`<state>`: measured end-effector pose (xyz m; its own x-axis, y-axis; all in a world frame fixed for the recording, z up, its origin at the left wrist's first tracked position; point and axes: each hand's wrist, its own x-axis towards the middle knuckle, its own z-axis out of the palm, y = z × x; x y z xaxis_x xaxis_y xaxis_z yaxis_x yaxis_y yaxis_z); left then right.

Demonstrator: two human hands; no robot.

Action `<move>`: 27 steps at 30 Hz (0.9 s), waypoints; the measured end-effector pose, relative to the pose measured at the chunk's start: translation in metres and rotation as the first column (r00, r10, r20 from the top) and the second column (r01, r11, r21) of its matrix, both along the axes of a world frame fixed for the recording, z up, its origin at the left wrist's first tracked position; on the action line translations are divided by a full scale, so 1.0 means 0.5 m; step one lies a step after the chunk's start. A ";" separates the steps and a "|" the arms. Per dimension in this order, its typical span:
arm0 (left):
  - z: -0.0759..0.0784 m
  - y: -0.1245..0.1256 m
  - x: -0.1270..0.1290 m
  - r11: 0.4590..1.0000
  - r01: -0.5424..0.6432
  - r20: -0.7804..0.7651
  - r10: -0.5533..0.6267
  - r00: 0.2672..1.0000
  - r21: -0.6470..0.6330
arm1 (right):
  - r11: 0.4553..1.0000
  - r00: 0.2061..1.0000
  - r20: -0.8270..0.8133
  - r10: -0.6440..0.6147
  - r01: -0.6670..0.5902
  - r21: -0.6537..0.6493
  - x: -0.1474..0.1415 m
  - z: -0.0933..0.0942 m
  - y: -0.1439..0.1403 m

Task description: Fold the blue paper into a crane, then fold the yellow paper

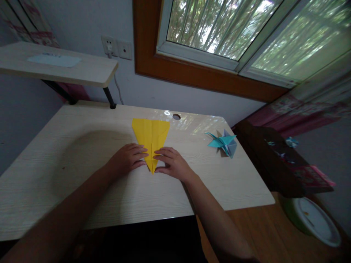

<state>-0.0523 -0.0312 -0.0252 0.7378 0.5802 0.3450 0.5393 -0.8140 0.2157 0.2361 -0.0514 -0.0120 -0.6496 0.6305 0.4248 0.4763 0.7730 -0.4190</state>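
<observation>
A folded sheet of yellow paper (151, 133) lies on the pale wood-grain desk (90, 153), its narrow point toward me and its wide edge away. Creases run down its length, and two flaps meet along the middle line. My left hand (130, 157) rests on the left slanted edge, fingers stretched out and touching the paper. From the other side, my right hand (172, 163) lays its spread fingers on the right slanted edge near the point. Both hands lie flat rather than gripping. The fingertips cover part of the lower edges.
Folded blue and grey paper cranes (225, 141) stand at the desk's right. A raised shelf (93, 71) on black legs carries a white sheet (55, 60) at the left. Near the back edge is a cable hole (176, 117). A green-and-white bin (318, 219) stands on the floor.
</observation>
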 end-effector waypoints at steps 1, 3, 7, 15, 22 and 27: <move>0.000 0.000 0.001 1.000 0.001 0.005 -0.001 1.000 0.004 | 1.000 1.000 0.000 0.004 -0.004 0.000 -0.001 0.001 -0.001; 0.000 0.000 0.002 1.000 0.000 0.022 0.000 1.000 0.011 | 1.000 1.000 -0.003 0.010 -0.010 0.001 -0.002 0.002 -0.002; 0.006 -0.004 0.007 1.000 -0.015 0.040 0.014 0.999 0.011 | 1.000 1.000 -0.004 -0.004 0.004 0.010 -0.003 0.002 -0.004; 0.024 -0.016 0.019 0.998 0.054 0.074 -0.054 0.996 0.010 | 1.000 0.999 -0.035 -0.020 0.020 -0.005 -0.004 0.008 -0.005; 0.017 -0.017 0.019 0.990 0.141 0.098 -0.139 0.985 -0.012 | 0.998 0.995 -0.087 -0.054 0.051 -0.034 -0.003 0.003 -0.002; 0.024 -0.025 0.020 0.992 0.113 0.117 -0.106 0.987 -0.056 | 0.995 0.991 -0.102 -0.084 0.079 -0.052 -0.001 0.000 0.001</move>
